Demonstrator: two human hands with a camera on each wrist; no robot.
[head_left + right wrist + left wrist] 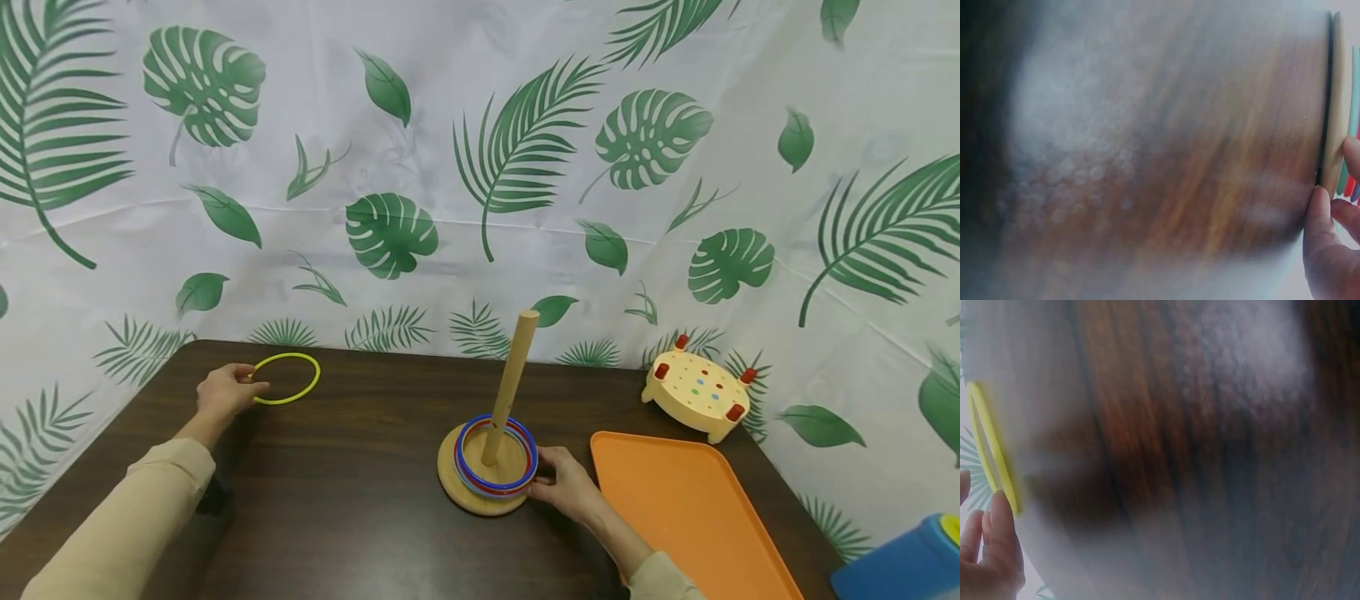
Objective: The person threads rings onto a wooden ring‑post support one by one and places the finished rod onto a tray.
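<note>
My left hand (228, 393) is at the far left of the table, pinching the near left edge of a thin yellow ring (318, 373). In the left wrist view the ring (1002, 465) meets my fingertips. At the table's middle stands a round wooden base (448, 479) with a slanting-looking wooden peg (513, 367). Several rings surround the peg, a blue ring (536, 450) on top and red and light blue ones below. My right hand (566, 483) grips the base's right edge; the right wrist view shows fingertips on the base rim (1336, 94).
To the right of the base lies an orange tray (675, 500). Behind it sits a cream-coloured toy stand (697, 392) with red pegs. A blue container (900, 562) with a yellow top is at the lower right. A leaf-patterned cloth (420, 150) hangs behind the dark table (337, 517).
</note>
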